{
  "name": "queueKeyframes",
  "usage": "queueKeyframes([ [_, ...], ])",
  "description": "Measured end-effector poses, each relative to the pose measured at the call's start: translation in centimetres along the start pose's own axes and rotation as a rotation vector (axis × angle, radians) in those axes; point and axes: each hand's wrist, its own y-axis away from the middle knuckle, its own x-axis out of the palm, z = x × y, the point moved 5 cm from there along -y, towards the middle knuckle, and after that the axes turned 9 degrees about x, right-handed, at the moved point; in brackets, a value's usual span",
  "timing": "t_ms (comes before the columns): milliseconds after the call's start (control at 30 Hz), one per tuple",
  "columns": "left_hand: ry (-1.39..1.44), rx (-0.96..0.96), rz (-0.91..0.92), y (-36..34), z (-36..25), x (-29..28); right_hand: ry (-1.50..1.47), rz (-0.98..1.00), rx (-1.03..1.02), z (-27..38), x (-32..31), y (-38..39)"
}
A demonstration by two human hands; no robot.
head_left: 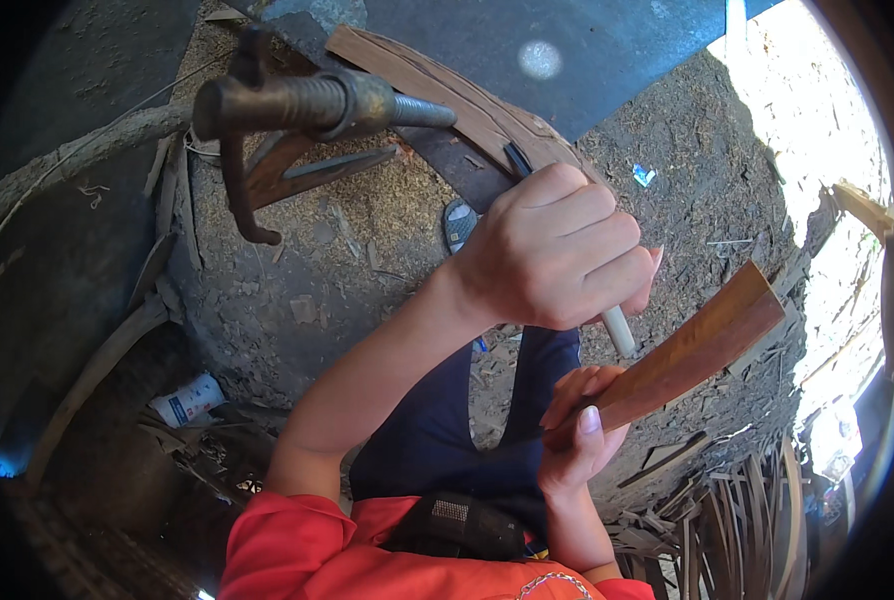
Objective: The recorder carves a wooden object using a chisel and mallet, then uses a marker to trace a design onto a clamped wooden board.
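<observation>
My left hand point(572, 240) is closed in a fist around a tool with a pale round handle point(618, 332). A dark end of the tool point(515, 160) sticks out on the far side of the fist; its full shape is hidden. My right hand point(587, 425), lower and to the right, grips the near end of a curved reddish-brown piece of wood point(682, 350), thumb on top. The wood slants up to the right, its wide end free. The tool's handle end appears close to the wood; I cannot tell if they touch.
A rusty threaded screw clamp point(307, 108) juts in at the upper left. Beyond my left hand lies a long curved wooden plank point(437, 85). Wood offcuts point(737, 520) are heaped at the lower right, and a white container point(189, 400) lies at the left. Shavings cover the ground.
</observation>
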Motion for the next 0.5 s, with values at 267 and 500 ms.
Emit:
queueKeyframes([
  [267,0.055,0.074,-0.014,0.6,0.3,-0.5,-0.034,0.067,-0.046,-0.7,1.2,1.0],
  [500,0.066,0.049,0.022,0.2,0.3,-0.4,-0.014,-0.153,-0.465,-1.7,2.5,2.7],
])
